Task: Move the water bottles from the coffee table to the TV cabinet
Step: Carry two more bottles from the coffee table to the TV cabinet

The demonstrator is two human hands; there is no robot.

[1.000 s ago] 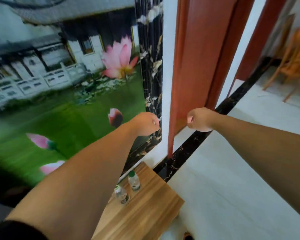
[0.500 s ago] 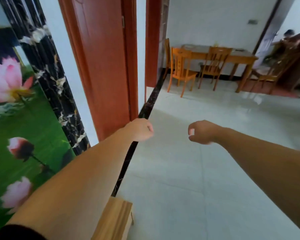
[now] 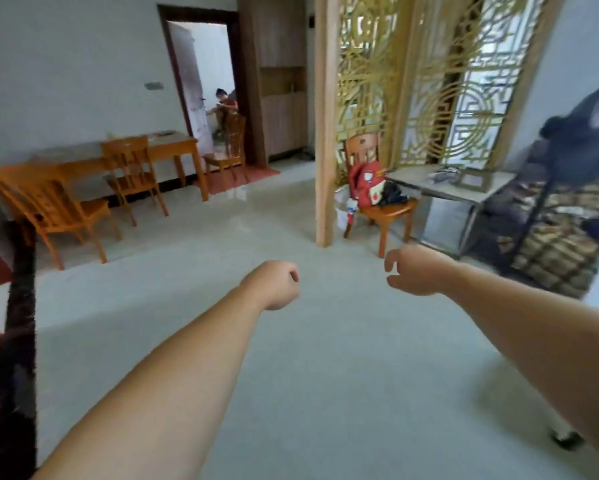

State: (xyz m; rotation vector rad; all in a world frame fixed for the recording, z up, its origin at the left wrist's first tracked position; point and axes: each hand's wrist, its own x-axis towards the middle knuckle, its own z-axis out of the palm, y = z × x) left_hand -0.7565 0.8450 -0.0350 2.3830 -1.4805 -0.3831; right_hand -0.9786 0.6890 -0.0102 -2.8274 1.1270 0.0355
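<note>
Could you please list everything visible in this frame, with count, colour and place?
dining table: one, orange wood, far left by the wall
wooden chairs: four, orange; three around the table, one by the screen
red bag: one, on the chair by the screen
lattice screen: one, gold, right of centre
grey side table: one, right
fan: one, dark, far right
water bottles: none in view
left hand: loosely closed, empty
right hand: fingers curled, empty

— What is the person wearing on the arms?

— Nothing that shows: both forearms run bare from the lower corners of the frame to the bare left hand (image 3: 272, 284) and bare right hand (image 3: 417, 271). No rings, no watch.
</note>
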